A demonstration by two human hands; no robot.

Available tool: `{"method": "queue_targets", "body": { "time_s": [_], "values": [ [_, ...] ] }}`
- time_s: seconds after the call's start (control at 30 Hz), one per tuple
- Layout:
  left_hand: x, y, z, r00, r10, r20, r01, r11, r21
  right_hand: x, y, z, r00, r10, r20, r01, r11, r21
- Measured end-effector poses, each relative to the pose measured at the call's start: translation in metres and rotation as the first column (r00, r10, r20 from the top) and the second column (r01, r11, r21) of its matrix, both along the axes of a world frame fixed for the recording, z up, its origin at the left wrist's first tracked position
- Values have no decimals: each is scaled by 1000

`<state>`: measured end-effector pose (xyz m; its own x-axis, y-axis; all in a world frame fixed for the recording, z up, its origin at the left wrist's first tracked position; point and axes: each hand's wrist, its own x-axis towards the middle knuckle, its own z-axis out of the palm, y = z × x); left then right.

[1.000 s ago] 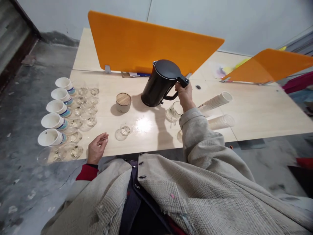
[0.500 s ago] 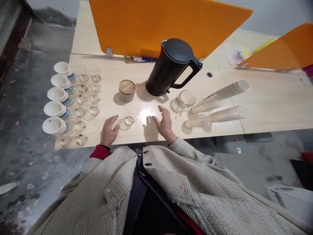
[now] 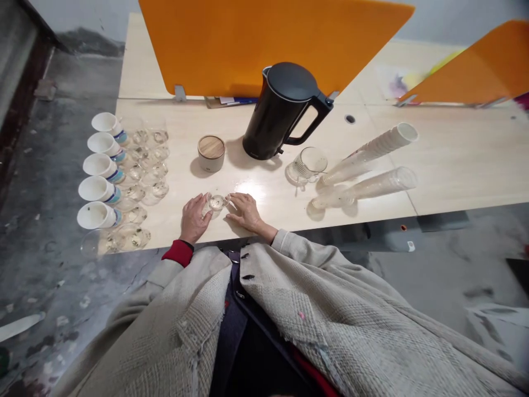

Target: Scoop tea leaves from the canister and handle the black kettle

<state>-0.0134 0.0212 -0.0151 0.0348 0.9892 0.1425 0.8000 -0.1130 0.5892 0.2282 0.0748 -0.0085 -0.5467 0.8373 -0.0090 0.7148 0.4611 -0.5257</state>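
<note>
A small clear plastic cup (image 3: 216,203) with something dark at its bottom stands near the front edge of the wooden table (image 3: 433,165). My left hand (image 3: 194,218) touches its left side with curled fingers. My right hand (image 3: 247,212) rests on the table at its right side, fingertips against the cup. A black electric kettle (image 3: 281,113) stands behind, lid shut, handle to the right. A round container with a wooden lid (image 3: 211,154) sits left of the kettle.
Several white paper cups (image 3: 99,168) and clear cups (image 3: 142,165) are lined up at the table's left. A glass mug (image 3: 308,165) and two lying stacks of cups (image 3: 367,165) are at the right. Orange dividers (image 3: 248,44) stand behind.
My right hand let go of the kettle handle and came down to the small clear cup. My left hand moved right to the cup's other side. The kettle now stands alone.
</note>
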Motion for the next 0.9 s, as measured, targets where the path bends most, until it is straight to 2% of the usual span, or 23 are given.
{"method": "queue_targets", "body": {
  "time_s": [0.17,0.4,0.57,0.73,0.9],
  "values": [
    [0,0,2,999,-32,-18,32,999,-13,-2,0,-5,999,-22,-42,21,1000,-11],
    [-1,0,0,999,-24,-22,24,1000,-12,-2,-3,-3,997,-36,-68,34,999,-33],
    [-3,-1,0,1000,3,22,-3,1000,17,2,-6,-5,993,-61,-102,63,998,10],
    [1,-1,-6,997,74,0,-73,997,17,1,-13,-8,978,-210,14,209,976,53],
    [8,2,-8,992,100,-73,-103,994,-30,-4,-17,-9,984,-163,76,160,986,40]
  ]
}}
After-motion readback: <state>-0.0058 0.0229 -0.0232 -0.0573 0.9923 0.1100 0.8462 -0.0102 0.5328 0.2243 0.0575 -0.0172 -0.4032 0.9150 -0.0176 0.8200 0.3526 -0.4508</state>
